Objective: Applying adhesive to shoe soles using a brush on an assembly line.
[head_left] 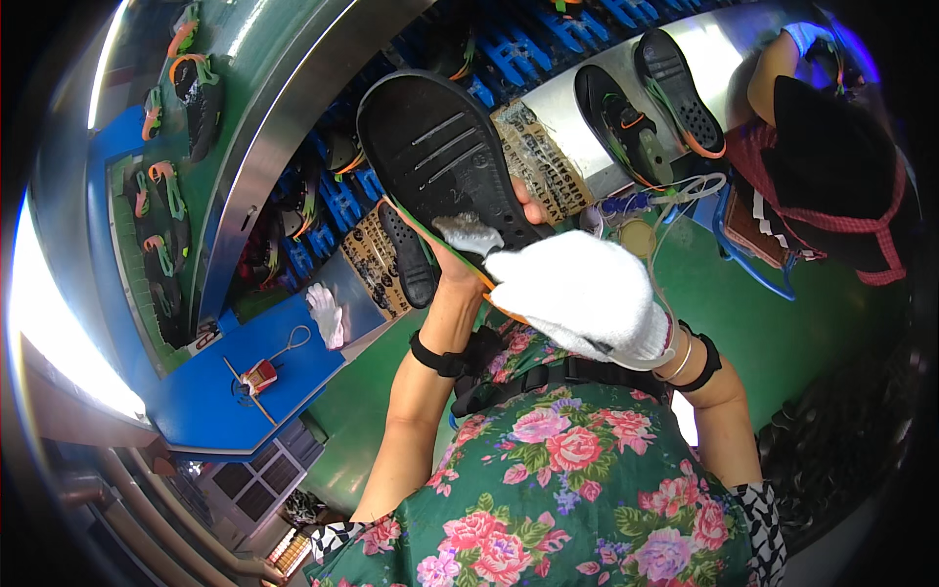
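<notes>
Left hand bare, fingers curled round black shoe sole from underneath; most of sole extends beyond them. White-gloved right hand closed on flat whitish tool, end jutting past fingertips over sole; exact grip hidden.

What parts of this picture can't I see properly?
All in the head view:
Most of the left hand: hidden behind the black sole.
The handle of the pale-tipped tool: covered by the white-gloved right hand.
What, if anything, the co-worker's blue-gloved hand holds: too small and blurred near the rim.
What the dark heap is: lost in shadow.
</notes>
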`<state>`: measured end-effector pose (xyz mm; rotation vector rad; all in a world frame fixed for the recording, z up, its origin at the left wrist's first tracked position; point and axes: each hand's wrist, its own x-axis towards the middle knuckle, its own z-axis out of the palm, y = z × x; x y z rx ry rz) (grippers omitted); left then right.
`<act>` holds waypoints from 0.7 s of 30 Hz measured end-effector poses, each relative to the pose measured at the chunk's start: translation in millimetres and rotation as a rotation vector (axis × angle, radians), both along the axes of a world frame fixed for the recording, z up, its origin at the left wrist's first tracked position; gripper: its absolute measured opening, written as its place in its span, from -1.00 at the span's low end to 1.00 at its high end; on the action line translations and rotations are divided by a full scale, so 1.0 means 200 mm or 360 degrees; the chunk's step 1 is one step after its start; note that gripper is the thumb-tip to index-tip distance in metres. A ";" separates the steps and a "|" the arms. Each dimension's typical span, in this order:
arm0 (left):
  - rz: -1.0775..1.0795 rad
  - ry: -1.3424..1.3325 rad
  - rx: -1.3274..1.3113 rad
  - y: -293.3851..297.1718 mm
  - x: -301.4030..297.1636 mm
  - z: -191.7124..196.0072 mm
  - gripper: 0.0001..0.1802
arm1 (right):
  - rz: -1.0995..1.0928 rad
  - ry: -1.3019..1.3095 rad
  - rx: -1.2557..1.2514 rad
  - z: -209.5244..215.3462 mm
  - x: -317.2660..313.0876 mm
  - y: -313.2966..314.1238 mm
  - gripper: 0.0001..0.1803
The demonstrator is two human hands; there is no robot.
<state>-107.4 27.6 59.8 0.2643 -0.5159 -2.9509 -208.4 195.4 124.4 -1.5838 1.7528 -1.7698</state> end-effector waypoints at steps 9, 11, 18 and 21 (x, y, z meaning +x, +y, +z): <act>0.0166 0.0024 -0.0069 -0.04 0.01 0.00 0.06 | 0.0021 0.0034 -0.0040 0.01 0.01 0.03 -0.64; 0.0311 0.0003 -0.0177 -0.01 -0.04 0.08 -0.25 | 0.0066 -0.0073 -0.0033 0.01 0.02 0.03 -0.67; 0.0332 0.0114 -0.0237 -0.04 -0.06 0.08 -0.25 | 0.0017 -0.0032 -0.0068 -0.01 0.01 0.05 -0.69; 0.0367 0.0111 -0.0205 -0.04 -0.06 0.10 -0.24 | 0.0052 -0.0251 -0.0001 0.02 0.00 0.06 -0.69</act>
